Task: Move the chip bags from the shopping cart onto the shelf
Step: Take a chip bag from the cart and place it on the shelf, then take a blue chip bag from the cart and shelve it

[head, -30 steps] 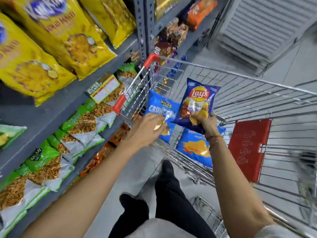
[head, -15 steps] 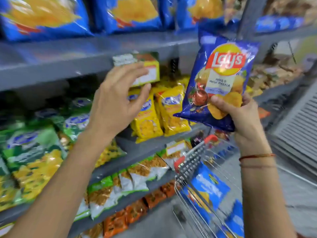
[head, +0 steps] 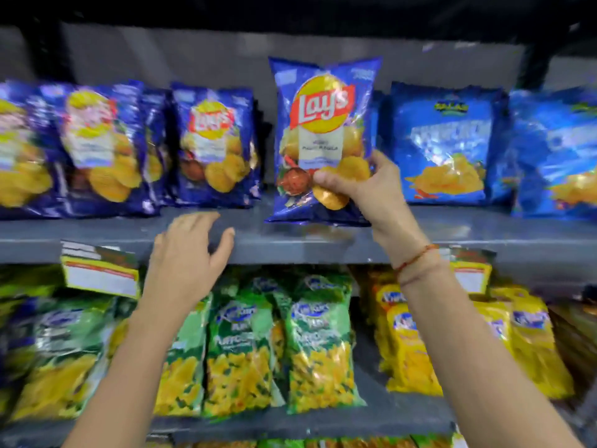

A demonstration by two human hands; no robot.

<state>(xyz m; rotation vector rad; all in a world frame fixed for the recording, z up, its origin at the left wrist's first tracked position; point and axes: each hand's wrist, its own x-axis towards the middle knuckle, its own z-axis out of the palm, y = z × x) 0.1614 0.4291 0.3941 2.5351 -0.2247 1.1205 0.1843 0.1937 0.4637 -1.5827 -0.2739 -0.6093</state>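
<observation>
A dark blue Lay's chip bag (head: 318,124) stands upright with its bottom edge at the front of the grey upper shelf (head: 323,244). My right hand (head: 365,185) grips its lower right part. It sits in a gap between a row of matching Lay's bags (head: 213,140) on the left and lighter blue chip bags (head: 444,143) on the right. My left hand (head: 190,253) hovers with fingers apart at the shelf's front edge, lower left of the held bag, holding nothing. The shopping cart is out of view.
Green snack bags (head: 245,347) and yellow snack bags (head: 416,347) fill the shelf below. Yellow price tags (head: 100,273) hang from the upper shelf's front edge on the left, and another price tag (head: 468,273) on the right. A dark shelf board runs overhead.
My view has swung up from the cart to the upper shelf. My right hand carried the Lay's bag up into the gap on the shelf. My left hand moved to the shelf edge.
</observation>
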